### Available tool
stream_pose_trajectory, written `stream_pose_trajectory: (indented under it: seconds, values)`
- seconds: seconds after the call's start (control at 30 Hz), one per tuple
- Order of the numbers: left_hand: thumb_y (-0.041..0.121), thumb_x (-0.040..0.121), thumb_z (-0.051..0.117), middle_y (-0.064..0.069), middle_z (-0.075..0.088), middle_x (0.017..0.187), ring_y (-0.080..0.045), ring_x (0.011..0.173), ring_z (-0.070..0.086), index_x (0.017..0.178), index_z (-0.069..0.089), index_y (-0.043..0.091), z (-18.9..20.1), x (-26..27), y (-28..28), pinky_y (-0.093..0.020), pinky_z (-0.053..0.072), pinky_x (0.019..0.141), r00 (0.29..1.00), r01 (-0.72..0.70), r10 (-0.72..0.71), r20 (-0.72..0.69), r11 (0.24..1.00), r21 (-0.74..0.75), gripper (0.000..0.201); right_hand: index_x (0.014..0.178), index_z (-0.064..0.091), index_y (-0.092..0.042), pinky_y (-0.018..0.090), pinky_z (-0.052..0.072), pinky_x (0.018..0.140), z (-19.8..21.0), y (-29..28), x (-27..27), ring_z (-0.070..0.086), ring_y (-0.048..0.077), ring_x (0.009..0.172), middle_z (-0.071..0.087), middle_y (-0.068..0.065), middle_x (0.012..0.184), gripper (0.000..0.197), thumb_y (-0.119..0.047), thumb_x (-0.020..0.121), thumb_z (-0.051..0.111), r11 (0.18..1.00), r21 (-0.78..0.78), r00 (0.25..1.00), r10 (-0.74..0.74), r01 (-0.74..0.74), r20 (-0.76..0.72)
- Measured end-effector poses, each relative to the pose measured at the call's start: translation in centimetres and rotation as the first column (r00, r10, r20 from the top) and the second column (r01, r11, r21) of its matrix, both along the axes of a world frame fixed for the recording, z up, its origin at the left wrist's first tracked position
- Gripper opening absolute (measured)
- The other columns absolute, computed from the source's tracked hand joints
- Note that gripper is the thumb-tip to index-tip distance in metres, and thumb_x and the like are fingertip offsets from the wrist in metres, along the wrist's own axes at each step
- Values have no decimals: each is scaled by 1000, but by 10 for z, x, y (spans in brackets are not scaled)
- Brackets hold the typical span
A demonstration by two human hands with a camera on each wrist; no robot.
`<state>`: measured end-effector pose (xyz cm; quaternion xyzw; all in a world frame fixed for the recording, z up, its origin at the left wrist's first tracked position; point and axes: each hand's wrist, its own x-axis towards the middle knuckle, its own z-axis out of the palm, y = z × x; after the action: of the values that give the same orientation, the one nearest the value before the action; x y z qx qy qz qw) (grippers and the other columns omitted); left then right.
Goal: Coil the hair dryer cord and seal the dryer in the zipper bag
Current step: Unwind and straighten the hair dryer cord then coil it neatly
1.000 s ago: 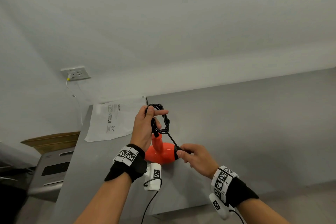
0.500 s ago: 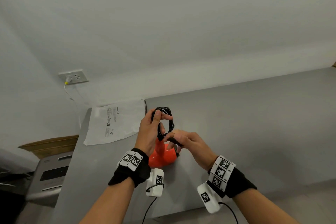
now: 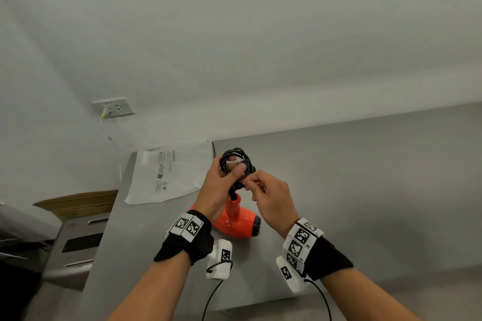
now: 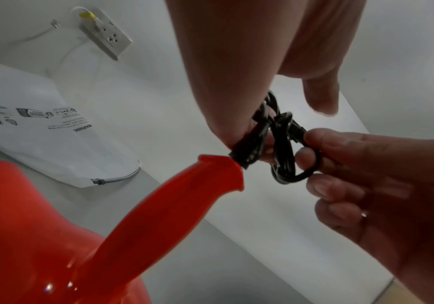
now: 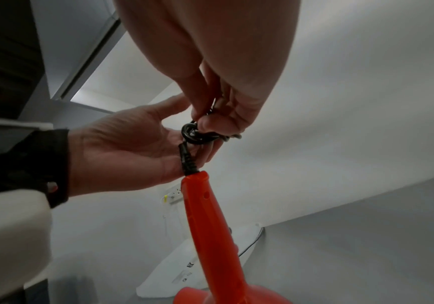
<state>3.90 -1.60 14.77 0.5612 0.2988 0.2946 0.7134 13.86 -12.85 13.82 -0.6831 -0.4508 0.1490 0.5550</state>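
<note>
I had both forearms raised side by side, each wrist in a black band. My left hand point(image 3: 217, 185) was curled, thumb uppermost, gripping. My right hand point(image 3: 271, 197) met it, thumb and forefinger pinched together; the remaining fingers point(image 4: 340, 207) looked loosely curled, though the wrist views blurred them.

Grey matte table point(image 3: 365, 177); white wall outlet point(image 3: 114, 106) with yellow-tipped white cable point(image 3: 105, 126); left, possibly a brown cardboard box point(image 3: 78, 202).

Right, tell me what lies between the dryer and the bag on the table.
Nothing visible. The bag lies flat beyond the dryer, with only bare table between. Both hands remain busy on the cord.
</note>
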Motion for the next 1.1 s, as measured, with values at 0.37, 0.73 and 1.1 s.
stream_pose_trajectory:
  seconds: [0.37, 0.73, 1.1]
  values:
    - [-3, 96, 62, -13, 73, 112, -33, 103, 72, 128, 55, 13, 0, 2, 1, -51, 59, 92, 993, 73, -67, -98, 996, 61, 36, 108, 62, -24, 11, 43, 71, -7, -4, 20, 58, 6, 88, 57, -8, 105, 16, -19, 92, 65, 985, -44, 984, -165, 169, 74]
    - [-2, 92, 55, -12, 71, 100, -33, 97, 69, 102, 64, 21, 9, 7, -7, -58, 56, 95, 960, -9, 79, -269, 968, 252, 27, 99, 67, -4, 44, 62, 67, 1, 0, 36, 68, 20, 73, 67, 12, 77, 10, -6, 97, 58, 988, -38, 905, 119, -148, -409]
    - [-1, 100, 52, -12, 72, 111, -16, 93, 75, 122, 56, 11, 15, 30, -36, -30, 59, 64, 968, 11, -2, -249, 999, 33, 26, 129, 56, -31, 37, 62, 63, -6, -9, 35, 70, 18, 76, 66, -7, 101, 50, -29, 83, 72, 971, -178, 972, 123, -160, -200]
